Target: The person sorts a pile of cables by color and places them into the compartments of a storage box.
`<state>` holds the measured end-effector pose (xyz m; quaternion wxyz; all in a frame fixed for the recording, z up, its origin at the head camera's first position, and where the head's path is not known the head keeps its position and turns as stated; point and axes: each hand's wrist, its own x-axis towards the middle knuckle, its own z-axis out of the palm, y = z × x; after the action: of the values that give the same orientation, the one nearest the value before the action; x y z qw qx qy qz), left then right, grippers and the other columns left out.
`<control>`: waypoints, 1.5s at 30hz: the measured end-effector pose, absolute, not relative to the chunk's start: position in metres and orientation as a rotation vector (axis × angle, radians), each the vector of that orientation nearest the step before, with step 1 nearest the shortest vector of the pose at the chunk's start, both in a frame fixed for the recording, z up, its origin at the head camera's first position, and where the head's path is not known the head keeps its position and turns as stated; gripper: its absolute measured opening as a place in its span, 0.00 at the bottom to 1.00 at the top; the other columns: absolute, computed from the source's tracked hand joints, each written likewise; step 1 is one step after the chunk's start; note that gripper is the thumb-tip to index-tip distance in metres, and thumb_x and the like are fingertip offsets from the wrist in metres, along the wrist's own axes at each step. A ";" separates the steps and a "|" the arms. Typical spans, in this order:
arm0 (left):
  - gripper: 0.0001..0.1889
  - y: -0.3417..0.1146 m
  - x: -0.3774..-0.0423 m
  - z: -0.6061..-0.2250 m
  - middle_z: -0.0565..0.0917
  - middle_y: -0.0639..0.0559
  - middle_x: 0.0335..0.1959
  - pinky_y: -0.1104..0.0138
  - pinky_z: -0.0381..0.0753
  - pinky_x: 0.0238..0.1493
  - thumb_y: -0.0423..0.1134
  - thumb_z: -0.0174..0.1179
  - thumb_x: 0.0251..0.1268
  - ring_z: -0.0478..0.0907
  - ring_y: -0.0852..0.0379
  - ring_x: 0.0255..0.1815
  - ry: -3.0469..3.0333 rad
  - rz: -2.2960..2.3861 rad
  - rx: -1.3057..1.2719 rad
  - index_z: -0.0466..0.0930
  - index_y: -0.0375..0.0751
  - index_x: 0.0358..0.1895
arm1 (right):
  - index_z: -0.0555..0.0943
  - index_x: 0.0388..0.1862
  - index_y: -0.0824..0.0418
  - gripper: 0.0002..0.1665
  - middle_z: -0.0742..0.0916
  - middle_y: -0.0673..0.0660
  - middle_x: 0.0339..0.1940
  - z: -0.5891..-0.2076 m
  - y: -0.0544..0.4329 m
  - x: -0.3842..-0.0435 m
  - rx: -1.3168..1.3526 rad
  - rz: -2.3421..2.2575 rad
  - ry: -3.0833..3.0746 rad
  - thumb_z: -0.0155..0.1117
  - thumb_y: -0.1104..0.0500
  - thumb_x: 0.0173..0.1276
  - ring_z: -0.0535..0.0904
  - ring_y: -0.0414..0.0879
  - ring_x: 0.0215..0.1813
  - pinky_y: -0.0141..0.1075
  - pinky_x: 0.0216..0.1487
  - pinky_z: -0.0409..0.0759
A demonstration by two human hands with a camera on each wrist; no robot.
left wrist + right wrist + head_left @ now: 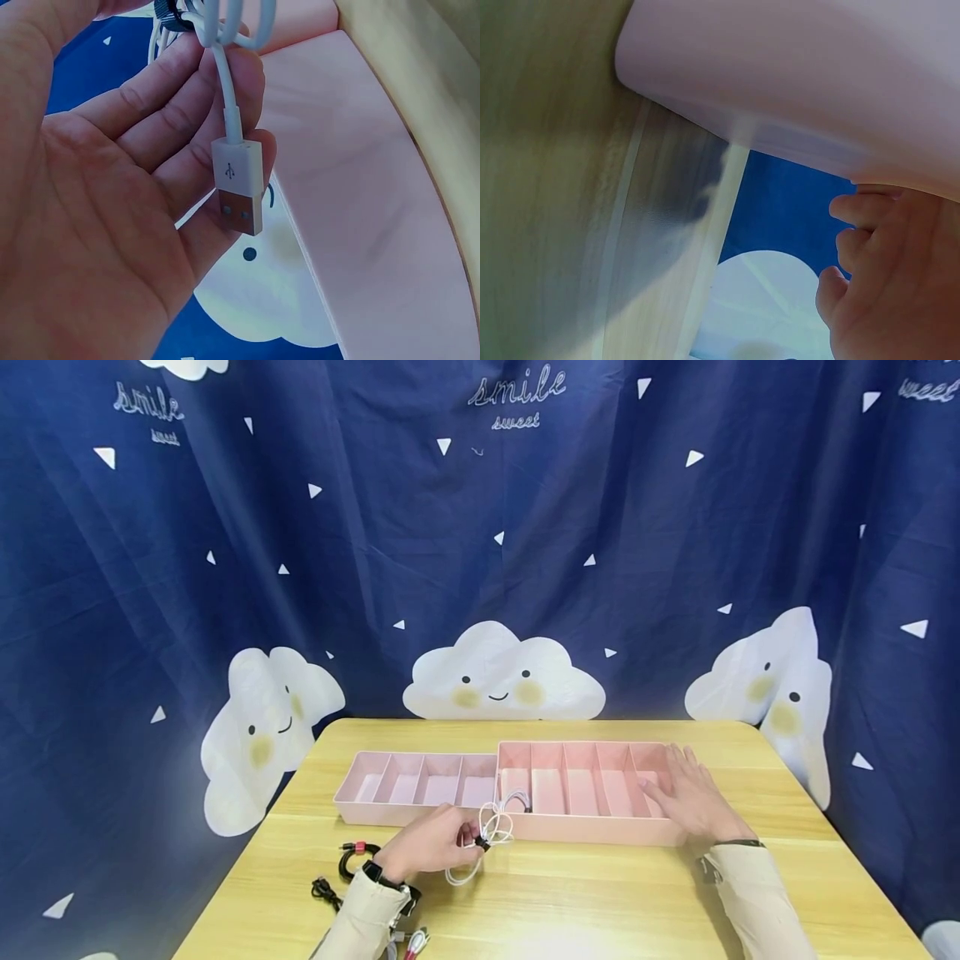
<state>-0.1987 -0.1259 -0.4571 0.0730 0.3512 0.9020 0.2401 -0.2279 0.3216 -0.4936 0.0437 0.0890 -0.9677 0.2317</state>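
My left hand (441, 842) pinches a coiled white USB cable (495, 827), bound with a black tie, at the front left of the pink divided box (592, 829). In the left wrist view its USB plug (238, 169) hangs down in front of the fingers. Behind the held coil, a pale cable loop (514, 797) shows at the box's leftmost compartment. My right hand (693, 797) holds the right end of the pink box, thumb over the rim and fingers along the outside. In the right wrist view the thumb is hidden behind the box wall.
A lilac divided box (375, 812) adjoins the pink one on the left. Beside my left forearm lie a black cable with a red tie (348, 862), another black cable (324, 890) and a red-and-white cable end (415, 942). A blue curtain (480, 527) hangs behind the table.
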 end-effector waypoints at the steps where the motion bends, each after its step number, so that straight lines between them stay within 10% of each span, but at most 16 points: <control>1: 0.08 -0.125 -0.199 -0.457 0.73 0.66 0.20 0.77 0.67 0.23 0.40 0.68 0.62 0.66 0.74 0.21 2.710 0.721 1.053 0.78 0.52 0.28 | 0.47 0.80 0.81 0.56 0.52 0.82 0.81 -0.493 0.321 -0.228 0.273 0.706 -2.957 0.50 0.36 0.80 0.42 0.80 0.82 0.73 0.78 0.44; 45: 0.06 -0.103 -0.215 -0.441 0.78 0.63 0.24 0.75 0.75 0.31 0.43 0.69 0.61 0.72 0.71 0.26 2.766 0.799 1.009 0.82 0.48 0.32 | 0.46 0.80 0.82 0.56 0.52 0.83 0.81 -0.495 0.324 -0.231 0.292 0.729 -2.949 0.51 0.37 0.79 0.42 0.81 0.81 0.73 0.77 0.44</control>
<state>-0.2147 -0.1029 -0.4409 0.0452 0.3305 0.9057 0.2615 -0.2308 0.3237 -0.4950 0.0448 0.0957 -0.9653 0.2386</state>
